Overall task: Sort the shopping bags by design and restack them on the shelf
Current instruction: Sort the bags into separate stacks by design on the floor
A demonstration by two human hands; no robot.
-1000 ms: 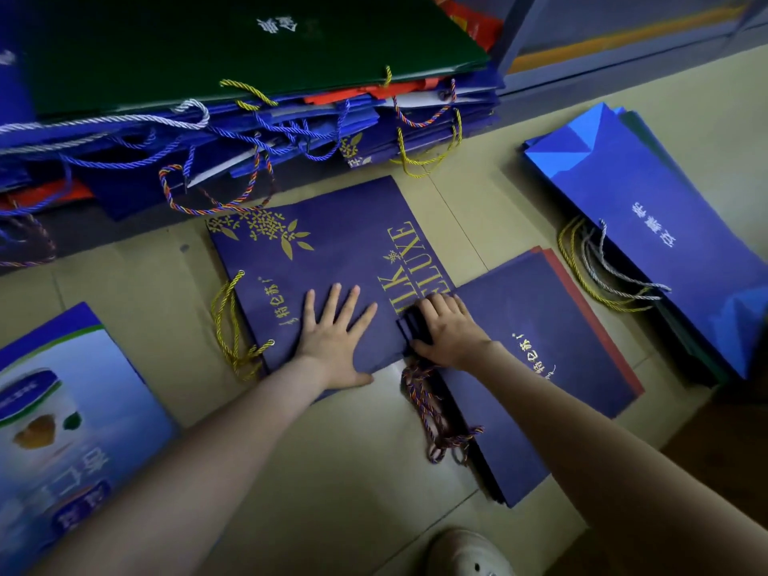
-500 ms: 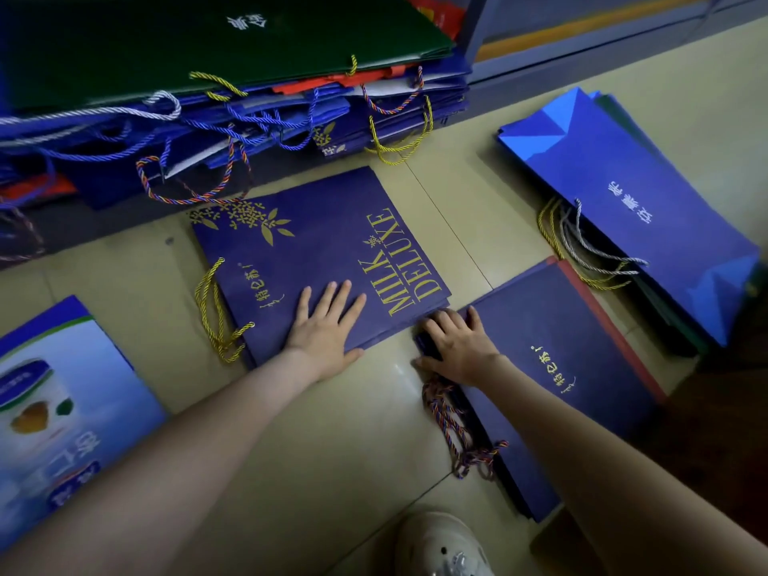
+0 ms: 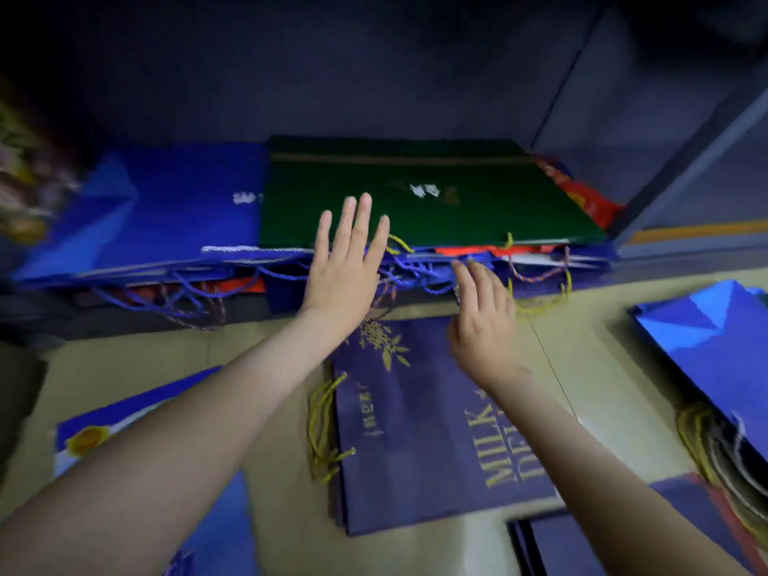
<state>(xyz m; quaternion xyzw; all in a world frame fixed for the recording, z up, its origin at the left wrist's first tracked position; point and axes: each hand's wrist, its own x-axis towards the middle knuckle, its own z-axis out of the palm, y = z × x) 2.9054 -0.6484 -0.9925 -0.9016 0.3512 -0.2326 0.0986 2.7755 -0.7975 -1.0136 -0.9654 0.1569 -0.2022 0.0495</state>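
A dark green bag point(image 3: 436, 201) tops a mixed stack of flat bags on the low shelf, beside a bright blue bag point(image 3: 166, 209). Rope handles point(image 3: 415, 272) dangle from the stack's front edge. My left hand point(image 3: 345, 268) is raised with straight, spread fingers in front of the green bag's near edge and holds nothing. My right hand point(image 3: 482, 322) hovers with loosely bent fingers near the handles, also holding nothing. On the floor below lies the navy "MILK DELUXE" bag point(image 3: 424, 426) with gold print and yellow handles.
A blue bag pile point(image 3: 715, 355) lies on the floor at right. A blue and white printed bag point(image 3: 104, 434) lies at left. Another navy bag with a red edge point(image 3: 681, 521) sits at lower right. A dark shelf upright point(image 3: 681, 160) rises at right.
Both hands have left the navy bags on the floor and risen toward the shelf stack. The view has tilted up into the shelf.
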